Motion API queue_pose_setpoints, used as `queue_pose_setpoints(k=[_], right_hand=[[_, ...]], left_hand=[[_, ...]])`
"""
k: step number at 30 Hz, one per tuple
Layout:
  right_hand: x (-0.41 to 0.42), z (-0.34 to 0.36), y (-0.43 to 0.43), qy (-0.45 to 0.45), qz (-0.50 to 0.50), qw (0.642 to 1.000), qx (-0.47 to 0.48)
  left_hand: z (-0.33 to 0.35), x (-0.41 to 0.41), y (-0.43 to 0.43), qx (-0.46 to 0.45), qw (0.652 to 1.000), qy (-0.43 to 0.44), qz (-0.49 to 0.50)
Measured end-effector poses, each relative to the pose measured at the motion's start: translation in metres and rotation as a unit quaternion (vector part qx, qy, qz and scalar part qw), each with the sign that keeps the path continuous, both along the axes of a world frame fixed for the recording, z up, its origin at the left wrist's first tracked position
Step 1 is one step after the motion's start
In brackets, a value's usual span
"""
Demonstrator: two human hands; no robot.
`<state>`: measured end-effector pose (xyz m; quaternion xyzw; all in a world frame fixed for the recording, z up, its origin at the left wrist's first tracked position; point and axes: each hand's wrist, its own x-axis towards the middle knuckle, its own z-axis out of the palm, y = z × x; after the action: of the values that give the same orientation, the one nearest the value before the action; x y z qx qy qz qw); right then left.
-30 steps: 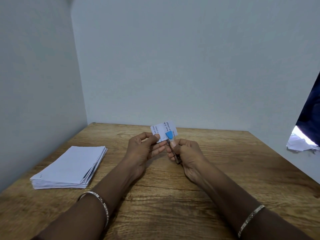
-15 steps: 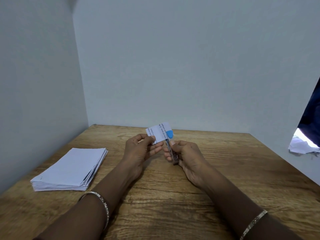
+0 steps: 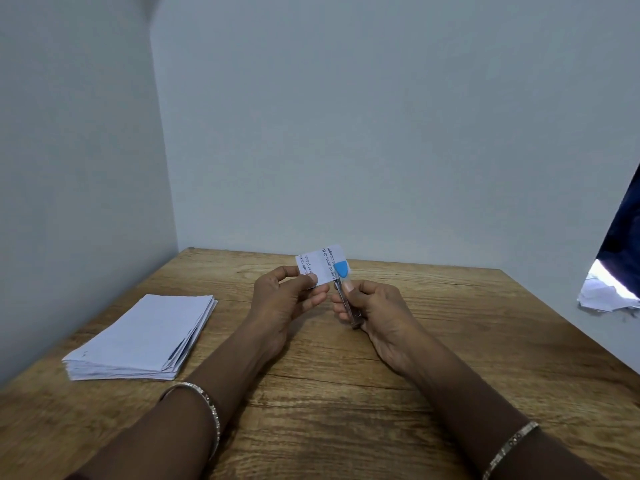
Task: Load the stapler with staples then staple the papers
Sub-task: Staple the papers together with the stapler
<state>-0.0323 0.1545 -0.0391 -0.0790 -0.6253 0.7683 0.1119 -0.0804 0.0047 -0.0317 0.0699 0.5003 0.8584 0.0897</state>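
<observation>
Blue-tipped, thin and metal, the stapler [image 3: 347, 296] is half hidden in my closed right hand [image 3: 375, 308]. My left hand [image 3: 287, 296] pinches small printed papers [image 3: 320, 266] into its mouth, above the wood-grain table [image 3: 346, 393]. Paper stack [image 3: 145, 337] lies left.
</observation>
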Motion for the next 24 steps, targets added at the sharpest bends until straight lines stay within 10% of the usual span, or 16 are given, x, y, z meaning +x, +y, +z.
queue_pose_setpoints(k=[24], right_hand=[[0.0056,0.0015,-0.0055,0.007,-0.020,0.999,0.033]], left_hand=[[-0.0009,0.0040,0.0007,-0.013,1.000,0.012,-0.014]])
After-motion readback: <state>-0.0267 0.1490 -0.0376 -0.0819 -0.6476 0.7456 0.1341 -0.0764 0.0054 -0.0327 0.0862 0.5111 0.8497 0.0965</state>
